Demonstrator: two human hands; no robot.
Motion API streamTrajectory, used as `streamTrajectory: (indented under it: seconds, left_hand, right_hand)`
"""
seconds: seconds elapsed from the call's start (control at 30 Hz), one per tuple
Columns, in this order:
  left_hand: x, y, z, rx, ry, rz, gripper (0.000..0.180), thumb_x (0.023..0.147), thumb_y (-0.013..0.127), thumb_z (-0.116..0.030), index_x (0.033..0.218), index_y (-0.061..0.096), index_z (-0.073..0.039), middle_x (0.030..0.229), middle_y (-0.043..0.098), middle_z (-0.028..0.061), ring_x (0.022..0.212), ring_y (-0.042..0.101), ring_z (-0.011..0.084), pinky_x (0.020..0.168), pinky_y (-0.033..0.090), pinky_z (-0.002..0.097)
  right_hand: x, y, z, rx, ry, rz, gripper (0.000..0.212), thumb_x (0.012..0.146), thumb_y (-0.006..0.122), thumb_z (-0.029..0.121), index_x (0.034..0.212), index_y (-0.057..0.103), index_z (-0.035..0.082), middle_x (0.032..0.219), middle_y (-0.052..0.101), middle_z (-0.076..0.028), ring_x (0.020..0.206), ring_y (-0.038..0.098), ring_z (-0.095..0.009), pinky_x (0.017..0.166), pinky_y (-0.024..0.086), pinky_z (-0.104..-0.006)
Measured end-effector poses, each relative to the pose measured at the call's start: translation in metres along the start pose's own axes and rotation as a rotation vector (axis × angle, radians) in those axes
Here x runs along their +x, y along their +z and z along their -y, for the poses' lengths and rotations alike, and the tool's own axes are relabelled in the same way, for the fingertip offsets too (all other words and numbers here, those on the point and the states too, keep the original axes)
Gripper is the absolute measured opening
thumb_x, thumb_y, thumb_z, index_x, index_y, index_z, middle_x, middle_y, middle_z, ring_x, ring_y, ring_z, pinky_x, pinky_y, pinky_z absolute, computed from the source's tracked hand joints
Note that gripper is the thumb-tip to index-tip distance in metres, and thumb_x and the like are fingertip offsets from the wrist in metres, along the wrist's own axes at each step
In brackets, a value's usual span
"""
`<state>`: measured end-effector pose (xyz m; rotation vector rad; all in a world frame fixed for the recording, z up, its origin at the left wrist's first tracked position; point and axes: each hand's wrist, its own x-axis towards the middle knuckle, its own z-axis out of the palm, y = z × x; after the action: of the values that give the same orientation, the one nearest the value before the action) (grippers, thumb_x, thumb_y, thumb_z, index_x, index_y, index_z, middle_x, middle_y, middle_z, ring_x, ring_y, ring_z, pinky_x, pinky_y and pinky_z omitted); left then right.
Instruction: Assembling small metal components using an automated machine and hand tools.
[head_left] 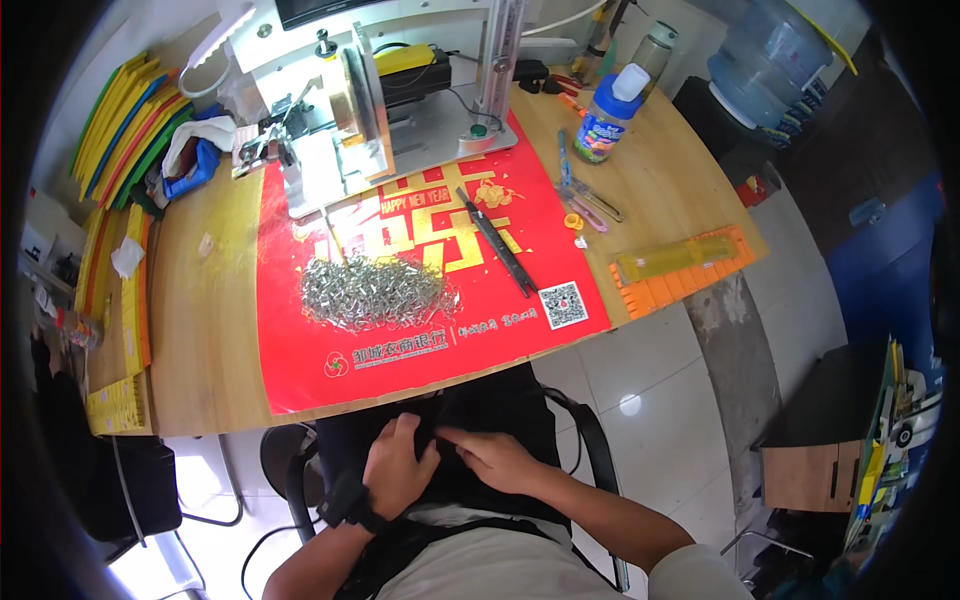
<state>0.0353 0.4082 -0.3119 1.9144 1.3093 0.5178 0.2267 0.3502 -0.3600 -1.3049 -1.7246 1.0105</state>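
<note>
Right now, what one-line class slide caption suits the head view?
Left hand and right hand over the lap, before a red sheet bearing silvery metal pieces.

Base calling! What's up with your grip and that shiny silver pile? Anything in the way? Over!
Left grip and right grip close together, short of the table, contents unclear. Silver pile loose on red sheet, untouched. Table edge between.

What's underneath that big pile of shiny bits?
The pile lies on a red sheet, which shows around it. The sheet lies on a wooden table. The part right beneath the pile is covered, so I can't tell what's printed or hidden there.
</note>
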Motion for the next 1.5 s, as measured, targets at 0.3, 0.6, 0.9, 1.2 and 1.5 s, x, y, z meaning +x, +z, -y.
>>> streamTrajectory:
  seconds: [0.3, 0.6, 0.9, 1.2, 1.5]
  left_hand:
    - [-0.004, -0.022, -0.045, 0.194, 0.436, 0.189, 0.033, 0.080, 0.081, -0.013, 0.106, 0.062, -0.003, 0.088, 0.065, 0.0140, 0.082, 0.063, 0.0345, 0.076, 0.044, 0.0422]
    - [-0.020, 0.001, -0.042, -0.100, 0.363, 0.181, 0.026, 0.079, 0.084, -0.011, 0.099, 0.069, -0.007, 0.092, 0.067, 0.0093, 0.088, 0.059, 0.0303, 0.076, 0.042, 0.0399]
    - [-0.024, -0.015, -0.072, -0.347, 0.110, 0.249, 0.020, 0.087, 0.080, -0.004, 0.100, 0.066, 0.000, 0.079, 0.063, 0.0137, 0.059, 0.056, 0.0263, 0.056, 0.045, 0.0317]
    - [-0.041, -0.004, -0.088, -0.372, 0.208, 0.336, 0.021, 0.084, 0.084, -0.006, 0.093, 0.066, 0.000, 0.074, 0.064, 0.0123, 0.060, 0.061, 0.0207, 0.058, 0.048, 0.0323]
    - [-0.034, -0.011, -0.123, -0.407, 0.352, 0.294, 0.018, 0.085, 0.082, -0.006, 0.095, 0.068, -0.002, 0.077, 0.065, 0.0096, 0.062, 0.063, 0.0221, 0.056, 0.049, 0.0319]
  right_hand:
    - [0.017, -0.007, 0.014, 0.457, 0.393, 0.244, 0.045, 0.104, 0.055, 0.016, 0.149, 0.050, 0.012, 0.079, 0.067, -0.013, 0.068, 0.065, -0.027, 0.062, 0.050, -0.0375]
    - [-0.003, -0.005, 0.019, 1.761, 0.498, -0.249, 0.050, 0.105, 0.061, 0.021, 0.149, 0.049, 0.002, 0.112, 0.070, -0.005, 0.098, 0.069, -0.014, 0.087, 0.055, -0.0267]
    - [0.000, -0.002, 0.032, 1.316, 0.135, -0.134, 0.051, 0.105, 0.059, 0.014, 0.153, 0.046, 0.005, 0.166, 0.033, -0.016, 0.149, 0.040, -0.034, 0.120, 0.037, -0.0409]
    - [-0.022, -0.031, 0.065, 1.546, 0.319, 0.011, 0.081, 0.104, 0.061, 0.035, 0.167, 0.013, 0.018, 0.171, 0.017, -0.019, 0.154, 0.030, -0.035, 0.120, 0.034, -0.0404]
    - [-0.007, -0.045, 0.085, 1.589, -0.104, -0.069, 0.082, 0.104, 0.060, 0.040, 0.166, 0.008, 0.033, 0.174, -0.001, -0.015, 0.159, 0.009, -0.039, 0.123, 0.025, -0.0586]
